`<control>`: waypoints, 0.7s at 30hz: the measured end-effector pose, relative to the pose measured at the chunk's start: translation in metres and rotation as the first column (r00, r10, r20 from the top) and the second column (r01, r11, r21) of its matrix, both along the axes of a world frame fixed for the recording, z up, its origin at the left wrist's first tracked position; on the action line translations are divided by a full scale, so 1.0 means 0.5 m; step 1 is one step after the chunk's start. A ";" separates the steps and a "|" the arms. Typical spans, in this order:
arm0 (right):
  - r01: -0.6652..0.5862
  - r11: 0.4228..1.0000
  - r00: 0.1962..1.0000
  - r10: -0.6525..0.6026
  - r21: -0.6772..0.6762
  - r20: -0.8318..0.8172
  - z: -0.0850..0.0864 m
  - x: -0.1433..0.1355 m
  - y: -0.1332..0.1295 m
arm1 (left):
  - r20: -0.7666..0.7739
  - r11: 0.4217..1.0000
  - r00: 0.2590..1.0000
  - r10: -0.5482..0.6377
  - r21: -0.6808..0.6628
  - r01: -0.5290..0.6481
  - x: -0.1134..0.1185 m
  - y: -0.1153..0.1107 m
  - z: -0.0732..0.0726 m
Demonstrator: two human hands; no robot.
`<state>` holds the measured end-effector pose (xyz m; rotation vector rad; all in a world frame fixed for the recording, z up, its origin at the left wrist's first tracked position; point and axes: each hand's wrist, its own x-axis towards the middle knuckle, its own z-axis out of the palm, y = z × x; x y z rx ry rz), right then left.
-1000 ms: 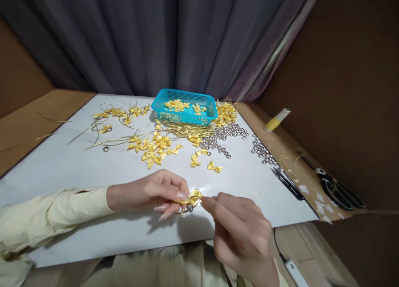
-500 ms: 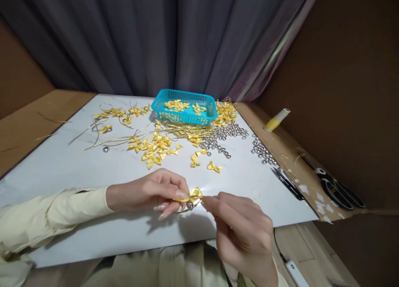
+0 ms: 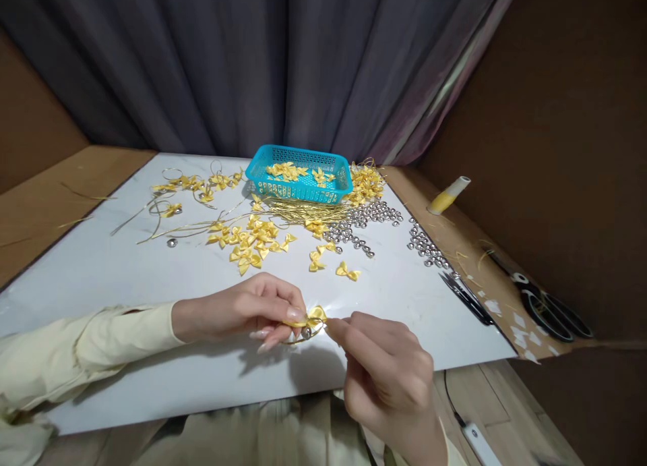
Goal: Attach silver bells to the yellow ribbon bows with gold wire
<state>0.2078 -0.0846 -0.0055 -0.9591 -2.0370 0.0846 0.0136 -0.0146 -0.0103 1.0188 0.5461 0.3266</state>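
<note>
Between thumb and fingers, my left hand (image 3: 267, 309) pinches a yellow satin ribbon bow (image 3: 317, 313) above the near part of the white board. A small silver bell-like bead (image 3: 306, 332) hangs against the bow. My right hand (image 3: 387, 368) is closed at the bow's right side, its thumb and forefinger pinching a thin gold cord (image 3: 319, 327) that loops around by the bead. The cord's tip is hidden by the right fingertips. Several loose yellow bows (image 3: 260, 230) lie beyond my hands, and one single bow (image 3: 348, 271) lies closer.
A blue basket (image 3: 298, 195) with bows stands at the back, gold cords (image 3: 308, 211) before it. Silver beads (image 3: 364, 216) spread to the right. Black snips (image 3: 466, 299), scissors (image 3: 548, 311) and a yellow-white spool (image 3: 449, 195) lie or stand along the right side.
My right hand has shifted slightly left and up, still pinching the cord. The bow and bead have moved a touch left; the rest stays the same.
</note>
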 end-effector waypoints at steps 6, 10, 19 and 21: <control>0.035 0.999 0.995 -0.038 -0.031 -0.092 -0.013 -0.012 0.002 | 0.033 0.999 0.999 0.040 -0.013 -0.039 0.001 0.000 0.002; 0.059 0.996 0.984 -0.070 -0.067 -0.166 -0.017 -0.021 0.002 | 0.036 0.998 0.997 0.067 0.000 -0.067 0.001 -0.002 0.004; 0.083 0.989 0.947 -0.117 -0.125 -0.298 -0.029 -0.042 0.006 | 0.048 0.994 0.996 0.079 0.068 -0.082 -0.005 -0.002 -0.002; 0.086 0.988 0.950 -0.120 -0.127 -0.290 -0.029 -0.042 0.006 | 0.036 0.994 0.997 0.068 0.088 -0.071 -0.007 0.000 -0.001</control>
